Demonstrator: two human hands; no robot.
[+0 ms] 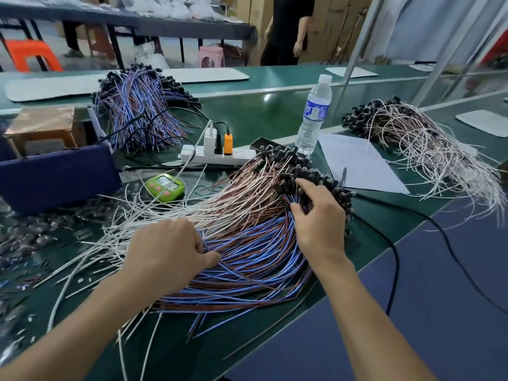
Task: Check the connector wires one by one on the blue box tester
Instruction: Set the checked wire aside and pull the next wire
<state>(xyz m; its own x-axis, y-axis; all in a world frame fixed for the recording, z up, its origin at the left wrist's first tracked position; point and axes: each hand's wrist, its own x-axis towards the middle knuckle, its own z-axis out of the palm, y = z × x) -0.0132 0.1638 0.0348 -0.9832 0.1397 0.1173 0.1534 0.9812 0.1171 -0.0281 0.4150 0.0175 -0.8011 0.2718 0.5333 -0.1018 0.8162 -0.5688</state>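
Observation:
A big fan of connector wires lies on the green table in front of me, blue and brown ones nearest, pink and white ones behind, with their black connector heads bunched at the right. My left hand grips a bundle of the blue and brown wires near their middle. My right hand has its fingers curled into the black connector heads and the wires just below them. The blue box tester stands at the left, apart from both hands.
A white power strip with plugs, a green timer, a water bottle and a sheet of paper lie behind the pile. Two more wire heaps sit further back. A black cable runs over the table edge. A person stands beyond.

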